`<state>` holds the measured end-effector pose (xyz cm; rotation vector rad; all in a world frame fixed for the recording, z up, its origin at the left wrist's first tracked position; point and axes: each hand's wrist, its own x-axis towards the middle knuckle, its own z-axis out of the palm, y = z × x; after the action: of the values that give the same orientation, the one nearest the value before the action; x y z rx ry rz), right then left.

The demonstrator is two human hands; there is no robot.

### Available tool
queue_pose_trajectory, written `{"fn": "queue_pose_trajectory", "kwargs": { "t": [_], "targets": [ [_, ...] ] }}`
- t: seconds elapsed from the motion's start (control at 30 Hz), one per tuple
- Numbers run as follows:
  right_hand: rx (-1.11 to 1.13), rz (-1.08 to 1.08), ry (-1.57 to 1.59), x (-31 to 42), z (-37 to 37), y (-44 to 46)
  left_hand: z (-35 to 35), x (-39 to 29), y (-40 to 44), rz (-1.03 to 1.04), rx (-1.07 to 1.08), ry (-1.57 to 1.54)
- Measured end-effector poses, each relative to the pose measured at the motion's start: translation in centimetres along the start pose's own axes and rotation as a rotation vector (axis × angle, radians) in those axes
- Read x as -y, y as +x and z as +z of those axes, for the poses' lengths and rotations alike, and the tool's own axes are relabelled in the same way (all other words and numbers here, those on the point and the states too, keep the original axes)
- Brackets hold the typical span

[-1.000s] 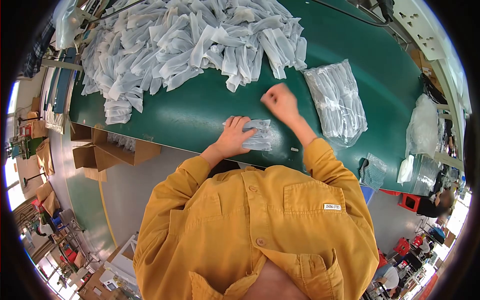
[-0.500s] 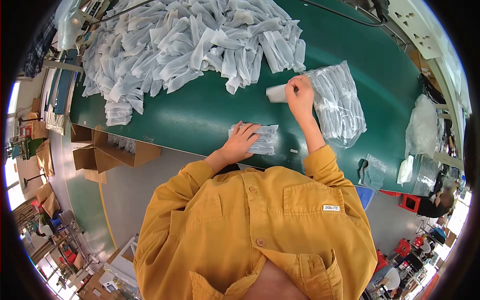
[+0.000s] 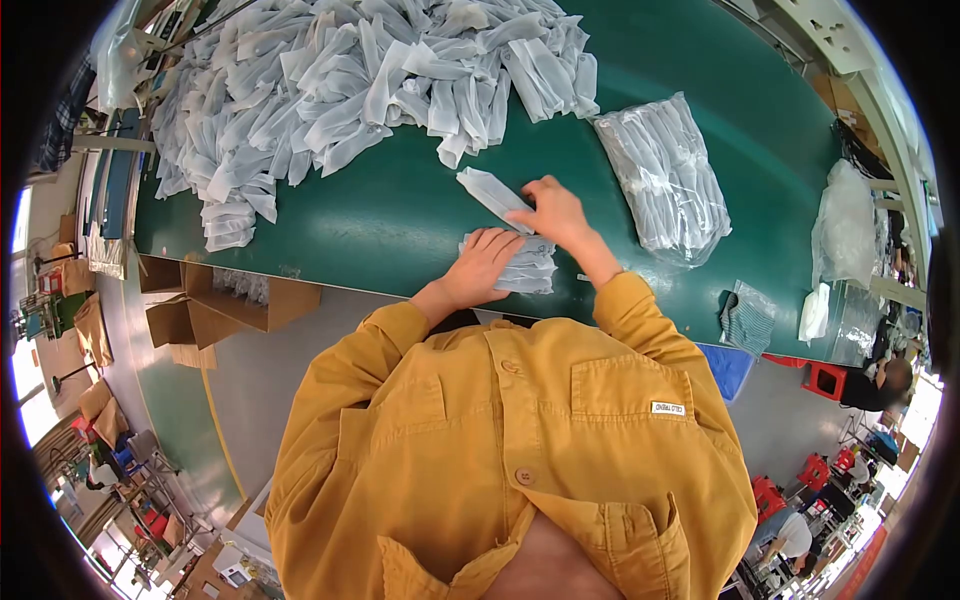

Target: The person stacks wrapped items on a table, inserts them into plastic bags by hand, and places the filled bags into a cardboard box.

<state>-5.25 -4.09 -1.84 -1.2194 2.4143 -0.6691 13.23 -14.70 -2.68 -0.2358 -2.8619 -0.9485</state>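
Note:
My left hand [image 3: 482, 263] lies with fingers stretched over the left side of a small stack of frosted plastic packets [image 3: 530, 268] near the table's front edge. Between the fingertips of my right hand [image 3: 556, 214] is the lower end of one more frosted packet [image 3: 488, 192]. It slants up and to the left, just beyond the stack. What the packets contain is too cloudy to make out.
A large heap of similar packets [image 3: 330, 80] covers the back left of the green table [image 3: 390, 210]. To the right sits a clear bag filled with packets [image 3: 665, 180]. Nearer the right edge lies a small striped bag [image 3: 748, 318]. Open cardboard boxes [image 3: 235, 300] stand below left.
My right hand has come left and nearer to me with the packet, from beside the clear bag to just beyond the stack. My left hand has stayed on the stack.

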Motion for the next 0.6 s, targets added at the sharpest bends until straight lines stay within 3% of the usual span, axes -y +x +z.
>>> {"fn": "queue_pose_trajectory", "kwargs": {
  "t": [0.13,0.23,0.4,0.6],
  "targets": [
    [0.139,0.001,-0.053,0.3,2.2,0.5,0.0,0.1,0.0,-0.038,0.023,-0.037],
    [0.027,-0.137,-0.05,-0.5,1.4,0.1,0.2,0.1,-0.3,-0.074,0.002,-0.044],
    [0.037,-0.338,0.055,-1.5,-0.7,-1.6,-1.8,-1.3,0.3,-0.069,-0.124,0.142],
    [0.08,-0.397,0.133,-3.2,-0.3,-3.9,-0.4,1.7,1.0,-0.005,-0.017,-0.062]
  ]
}}
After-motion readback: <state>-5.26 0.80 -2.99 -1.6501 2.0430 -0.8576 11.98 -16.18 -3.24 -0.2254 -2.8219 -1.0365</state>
